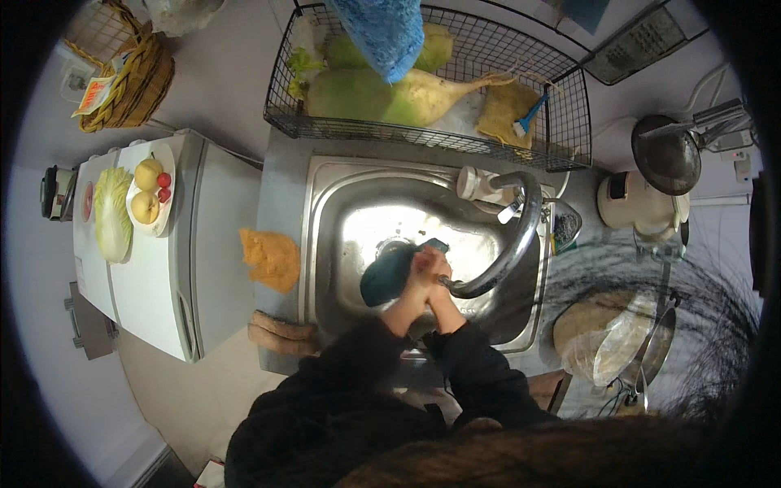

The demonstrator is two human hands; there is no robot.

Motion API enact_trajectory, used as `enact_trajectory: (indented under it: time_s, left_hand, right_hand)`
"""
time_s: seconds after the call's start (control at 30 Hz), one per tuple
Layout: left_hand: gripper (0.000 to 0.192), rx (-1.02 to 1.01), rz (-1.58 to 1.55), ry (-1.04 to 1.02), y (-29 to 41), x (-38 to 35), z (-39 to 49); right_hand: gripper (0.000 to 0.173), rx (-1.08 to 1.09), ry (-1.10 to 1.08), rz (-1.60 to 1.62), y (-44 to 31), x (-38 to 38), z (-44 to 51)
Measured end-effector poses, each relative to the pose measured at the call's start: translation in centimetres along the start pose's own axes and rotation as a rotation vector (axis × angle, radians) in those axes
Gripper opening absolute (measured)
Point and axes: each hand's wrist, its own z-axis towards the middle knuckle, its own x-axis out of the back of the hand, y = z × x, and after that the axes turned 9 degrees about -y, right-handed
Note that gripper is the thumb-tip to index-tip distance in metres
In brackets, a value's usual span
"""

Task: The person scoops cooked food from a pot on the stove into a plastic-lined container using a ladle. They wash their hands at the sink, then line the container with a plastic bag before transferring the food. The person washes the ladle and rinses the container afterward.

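Note:
My left hand [416, 282] and my right hand [440, 287] are pressed together over the stainless-steel sink basin [476, 235]. Their fingers overlap and look blurred, and no object shows between them. Just beside my right hand is the outlet of the curved chrome faucet [529, 238], whose neck arches in from the right. A dark patch [384, 277] lies on the basin floor left of my hands; I cannot tell whether it is only shadow. Dark sleeves cover both forearms.
Behind the sink, a black wire basket [287, 119] holds a large radish [421, 100]. A blue towel [384, 36] hangs over it. Left are an orange cloth [271, 259] and a white refrigerator [161, 293] bearing a napa cabbage [114, 213]. White containers [473, 183] stand behind the faucet.

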Motion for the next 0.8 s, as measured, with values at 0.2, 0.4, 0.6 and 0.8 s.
enact_trajectory:
  time_s: [0.2,0.4,0.6,0.8]
  left_hand:
    - [0.018,0.083,0.189,-0.012,7.1,-8.0,-4.8]
    - [0.029,0.017,-0.053,0.175,4.9,-7.9,-3.5]
    - [0.034,-0.223,0.006,0.358,-0.9,-0.7,2.7]
    - [0.044,-0.204,-0.591,-0.113,-1.1,5.5,2.1]
  right_hand:
    - [0.024,-0.238,0.368,0.599,-2.0,-2.7,-3.3]
    - [0.027,0.258,0.008,-1.148,-2.4,0.0,-3.0]
    - [0.022,-0.062,0.057,0.102,-4.3,1.2,2.2]
    - [0.023,-0.314,-0.024,-0.015,-1.4,1.2,-1.5]
